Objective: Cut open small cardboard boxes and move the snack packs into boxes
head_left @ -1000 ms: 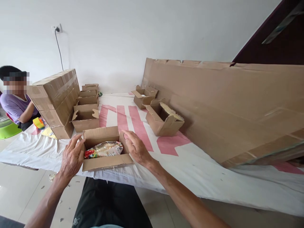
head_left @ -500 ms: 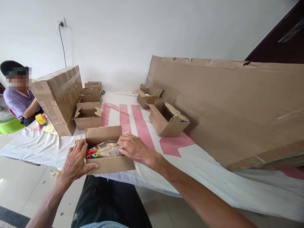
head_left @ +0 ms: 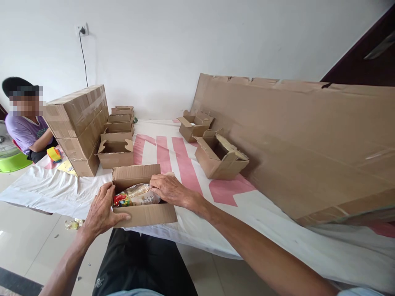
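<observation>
open box [head_left: 145,214]: plain brown
packet [head_left: 137,196]: red, yellow, green print at left end; pale right part, dark lettering
surface cloth [head_left: 160,144]: white, broad pink-red stripes and blocks
stacked boxes [head_left: 75,119]: brown, shiny tape bands
tape roll [head_left: 54,154]: yellow and orange
basin [head_left: 14,163]: lime green
co-worker's shirt [head_left: 20,132]: light purple
trousers [head_left: 142,263]: black, small pale logo
wall [head_left: 191,41]: white

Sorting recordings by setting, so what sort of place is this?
Probably an indoor packing area: stacked taped boxes, other open boxes and a printed bag inside the nearest box.
</observation>
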Action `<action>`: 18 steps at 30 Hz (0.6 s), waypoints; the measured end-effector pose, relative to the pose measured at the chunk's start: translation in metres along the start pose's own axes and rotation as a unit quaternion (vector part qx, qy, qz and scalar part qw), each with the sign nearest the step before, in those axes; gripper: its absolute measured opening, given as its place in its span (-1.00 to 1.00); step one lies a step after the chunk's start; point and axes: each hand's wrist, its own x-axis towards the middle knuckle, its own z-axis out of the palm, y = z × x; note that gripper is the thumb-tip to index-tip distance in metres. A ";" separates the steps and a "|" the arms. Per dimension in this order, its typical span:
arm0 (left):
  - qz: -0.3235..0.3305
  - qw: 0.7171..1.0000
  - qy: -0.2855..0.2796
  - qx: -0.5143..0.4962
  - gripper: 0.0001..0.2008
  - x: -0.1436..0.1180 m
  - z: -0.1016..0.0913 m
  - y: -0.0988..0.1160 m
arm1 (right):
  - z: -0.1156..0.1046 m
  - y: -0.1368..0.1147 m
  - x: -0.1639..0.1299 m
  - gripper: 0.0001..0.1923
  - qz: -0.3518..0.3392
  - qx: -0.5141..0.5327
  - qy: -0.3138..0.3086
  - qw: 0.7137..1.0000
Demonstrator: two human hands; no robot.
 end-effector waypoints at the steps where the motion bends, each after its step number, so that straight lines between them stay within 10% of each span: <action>1: -0.003 1.000 0.002 -0.003 0.02 0.000 0.001 -0.001 | 0.000 0.000 -0.001 -0.76 0.000 0.025 0.016 1.000; 18: -0.061 0.995 0.041 -0.069 0.26 0.007 0.007 -0.001 | 0.000 -0.005 0.003 -0.79 0.027 0.325 0.204 0.923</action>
